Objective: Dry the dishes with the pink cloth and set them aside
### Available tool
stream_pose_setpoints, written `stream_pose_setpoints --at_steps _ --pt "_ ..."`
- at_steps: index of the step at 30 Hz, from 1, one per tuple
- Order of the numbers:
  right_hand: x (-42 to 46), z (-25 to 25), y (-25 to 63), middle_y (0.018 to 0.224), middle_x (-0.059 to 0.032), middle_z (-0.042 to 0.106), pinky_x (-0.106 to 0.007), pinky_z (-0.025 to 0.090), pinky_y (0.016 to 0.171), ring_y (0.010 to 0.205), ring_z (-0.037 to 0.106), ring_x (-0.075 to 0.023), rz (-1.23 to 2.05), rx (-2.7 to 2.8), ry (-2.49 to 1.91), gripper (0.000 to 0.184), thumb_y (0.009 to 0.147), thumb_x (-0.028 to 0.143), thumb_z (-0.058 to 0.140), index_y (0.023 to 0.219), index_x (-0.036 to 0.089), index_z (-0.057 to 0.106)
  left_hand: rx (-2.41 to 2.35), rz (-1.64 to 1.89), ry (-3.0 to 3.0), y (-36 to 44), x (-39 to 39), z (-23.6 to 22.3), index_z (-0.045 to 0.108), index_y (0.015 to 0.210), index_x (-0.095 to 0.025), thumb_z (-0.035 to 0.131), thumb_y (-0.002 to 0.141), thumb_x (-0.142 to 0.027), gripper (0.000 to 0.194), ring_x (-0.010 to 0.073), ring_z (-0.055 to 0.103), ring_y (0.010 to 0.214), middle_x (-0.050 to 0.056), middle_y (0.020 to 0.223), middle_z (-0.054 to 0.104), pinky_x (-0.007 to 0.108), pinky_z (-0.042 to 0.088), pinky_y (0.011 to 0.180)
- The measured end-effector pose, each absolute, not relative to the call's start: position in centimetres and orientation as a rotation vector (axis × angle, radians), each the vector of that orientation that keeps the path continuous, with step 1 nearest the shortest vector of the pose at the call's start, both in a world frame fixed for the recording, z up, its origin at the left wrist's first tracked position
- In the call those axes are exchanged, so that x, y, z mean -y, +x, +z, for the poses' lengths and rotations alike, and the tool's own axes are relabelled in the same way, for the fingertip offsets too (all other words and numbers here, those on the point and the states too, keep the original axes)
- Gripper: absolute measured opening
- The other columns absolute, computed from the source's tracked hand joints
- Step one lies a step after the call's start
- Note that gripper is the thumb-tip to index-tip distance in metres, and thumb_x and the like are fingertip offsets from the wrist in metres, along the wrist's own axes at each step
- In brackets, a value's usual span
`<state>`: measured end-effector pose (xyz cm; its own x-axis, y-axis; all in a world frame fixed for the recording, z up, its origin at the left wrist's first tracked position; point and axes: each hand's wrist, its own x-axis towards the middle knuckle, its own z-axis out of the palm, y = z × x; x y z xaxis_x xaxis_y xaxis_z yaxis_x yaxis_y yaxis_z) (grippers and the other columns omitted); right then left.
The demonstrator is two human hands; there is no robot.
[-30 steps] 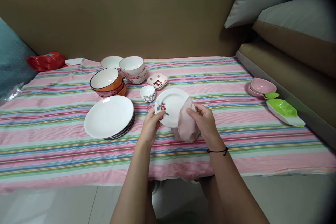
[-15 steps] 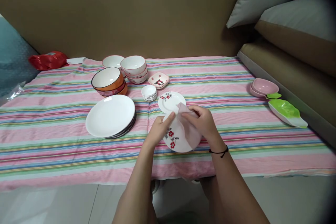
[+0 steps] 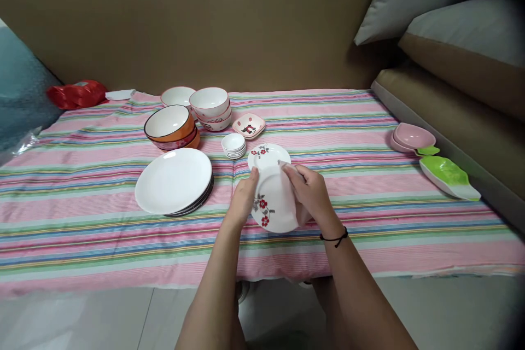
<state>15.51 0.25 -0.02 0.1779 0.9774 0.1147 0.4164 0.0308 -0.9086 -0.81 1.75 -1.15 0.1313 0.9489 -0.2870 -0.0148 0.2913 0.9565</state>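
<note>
My left hand point(image 3: 243, 199) grips the left rim of a white plate point(image 3: 274, 199) with red flowers and grey leaves, its thumb on the near face. A pale pink cloth point(image 3: 301, 209) is pinched in my right hand point(image 3: 312, 192) and folds over the plate's right edge. The plate is held tilted above the bedspread. Just behind it, and partly hidden by it, lies a second flowered plate point(image 3: 267, 156). Left of that is a short stack of small white dishes point(image 3: 233, 143). A square pink-and-white dish point(image 3: 249, 124) with a cartoon figure sits farther back.
On the striped cloth point(image 3: 356, 213), large white plates point(image 3: 174, 180) are stacked at left. Behind them stand orange bowls point(image 3: 174, 130) and white bowls point(image 3: 210, 106). Pink bowls point(image 3: 413, 136) and a green leaf-shaped dish point(image 3: 447, 175) are at right. A red package point(image 3: 77, 94) lies far left.
The flowered plate in my left hand has come lower and its face has turned. The second plate behind it has come into view. The cloth has shifted from the front across to the right edge.
</note>
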Motion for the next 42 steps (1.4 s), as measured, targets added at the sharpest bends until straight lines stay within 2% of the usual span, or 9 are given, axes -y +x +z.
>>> stream_pose_setpoints --at_steps 7,11,16,21,26,31,37,40,42 --pt "0.1 -0.1 14.8 0.052 0.0048 0.023 -0.025 0.019 0.048 0.049 0.026 -0.0094 0.8 1.23 -1.491 0.046 0.09 0.051 0.042 0.059 0.02 0.025 -1.297 1.381 0.718 -0.3 -2.9 -1.5 0.066 0.106 -0.017 0.041 0.081 -0.068 0.061 0.0237 0.065 0.094 0.01 0.107 0.07 0.028 0.051 0.07" --pt "0.1 -0.1 14.7 0.05 0.005 0.023 -0.025 0.019 0.048 0.049 0.025 -0.0091 0.787 1.242 -1.47 0.047 0.089 0.05 0.043 0.058 0.02 0.025 -1.333 1.347 0.816 -0.7 -3.1 -1.5 0.068 0.098 -0.014 0.04 0.081 -0.069 0.064 0.0238 0.066 0.083 0.01 0.092 0.072 0.029 0.05 0.065" --pt "-0.2 0.1 16.1 0.055 0.0044 0.024 -0.025 0.02 0.05 0.052 0.026 -0.0088 0.721 1.336 -1.497 0.045 0.089 0.048 0.045 0.06 0.019 0.025 -1.263 1.062 0.991 -1.1 -2.4 -0.8 0.069 0.086 -0.013 0.044 0.08 -0.067 0.059 0.0203 0.061 0.062 0.007 0.07 0.069 0.029 0.045 0.057" --pt "0.0 0.3 16.7 0.058 0.0037 0.027 -0.025 0.021 0.053 0.056 0.028 -0.0088 0.83 1.616 -1.435 0.044 0.088 0.047 0.046 0.059 0.019 0.028 -1.042 0.798 1.094 -1.9 -1.8 0.1 0.068 0.079 -0.014 0.05 0.081 -0.059 0.048 0.0176 0.057 0.062 0.004 0.07 0.068 0.028 0.043 0.061" --pt "0.3 0.3 15.5 0.057 0.0039 0.033 -0.025 0.022 0.054 0.056 0.028 -0.0086 0.913 1.77 -1.39 0.044 0.088 0.045 0.047 0.057 0.018 0.031 -1.062 0.555 1.084 -2.5 -1.4 0.0 0.065 0.071 -0.016 0.058 0.076 -0.058 0.043 0.0154 0.053 0.058 0.002 0.065 0.064 0.027 0.039 0.056" --pt "0.0 0.1 15.3 0.055 0.0043 0.029 -0.025 0.021 0.053 0.054 0.029 -0.0088 0.769 1.561 -1.454 0.044 0.09 0.047 0.044 0.059 0.018 0.031 -1.089 0.74 1.057 -2.2 -1.7 -0.4 0.065 0.074 -0.014 0.054 0.077 -0.061 0.048 0.0185 0.059 0.065 0.004 0.071 0.067 0.029 0.043 0.062" --pt "-0.3 -0.1 15.9 0.058 0.0044 0.028 -0.025 0.023 0.052 0.055 0.029 -0.0097 0.781 1.252 -1.514 0.042 0.089 0.049 0.045 0.062 0.02 0.03 -1.074 1.104 0.906 -1.6 -2.5 -1.1 0.066 0.099 -0.014 0.052 0.08 -0.061 0.053 0.0218 0.064 0.082 0.008 0.089 0.071 0.03 0.049 0.07" --pt "-0.3 -0.1 15.7 0.058 0.0043 0.031 -0.025 0.025 0.052 0.055 0.031 -0.0102 0.809 1.176 -1.514 0.039 0.088 0.049 0.045 0.064 0.02 0.034 -0.979 1.116 0.845 -1.2 -2.3 -0.8 0.065 0.101 -0.012 0.057 0.08 -0.054 0.048 0.0227 0.065 0.087 0.009 0.092 0.072 0.032 0.051 0.074" --pt "-0.3 -0.2 15.5 0.059 0.0039 0.035 -0.024 0.026 0.051 0.056 0.033 -0.0107 0.836 1.143 -1.522 0.037 0.087 0.049 0.046 0.066 0.02 0.039 -0.859 1.107 0.825 -1.0 -2.1 -0.5 0.063 0.107 -0.013 0.061 0.08 -0.046 0.043 0.023 0.065 0.092 0.01 0.101 0.071 0.034 0.053 0.079"
